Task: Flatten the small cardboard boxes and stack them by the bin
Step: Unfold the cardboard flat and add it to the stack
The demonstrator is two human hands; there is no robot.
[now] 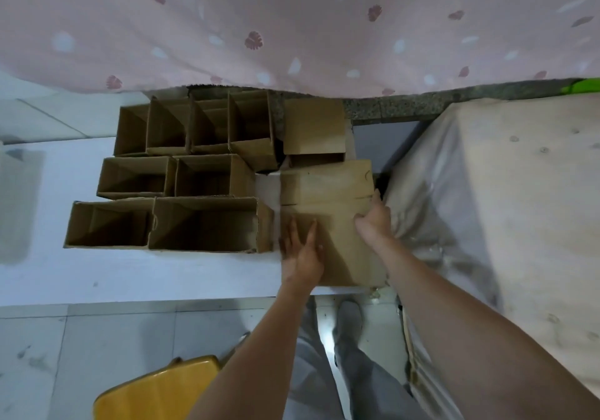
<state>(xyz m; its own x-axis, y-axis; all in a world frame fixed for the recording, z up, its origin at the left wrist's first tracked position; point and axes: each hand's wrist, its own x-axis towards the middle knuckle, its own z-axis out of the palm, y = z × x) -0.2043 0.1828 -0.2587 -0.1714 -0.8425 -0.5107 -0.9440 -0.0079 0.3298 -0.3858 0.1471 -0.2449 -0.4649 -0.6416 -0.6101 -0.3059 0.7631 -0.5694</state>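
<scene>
A flattened brown cardboard box (328,198) lies at the right end of the white table (130,273). My left hand (300,254) presses flat on its near left part, fingers straight. My right hand (373,218) grips the flattened box's right edge, fingers curled over it. Left of it stand several open, unflattened cardboard boxes in rows, among them a large one (204,224) right beside the flattened box. Another box (313,127) with its flap up sits just behind the flattened one.
A pink patterned curtain (292,23) hangs over the far side. A plastic-wrapped wooden piece (503,208) stands close on the right. A yellow chair (156,390) is at the lower left on the tiled floor, beside my legs.
</scene>
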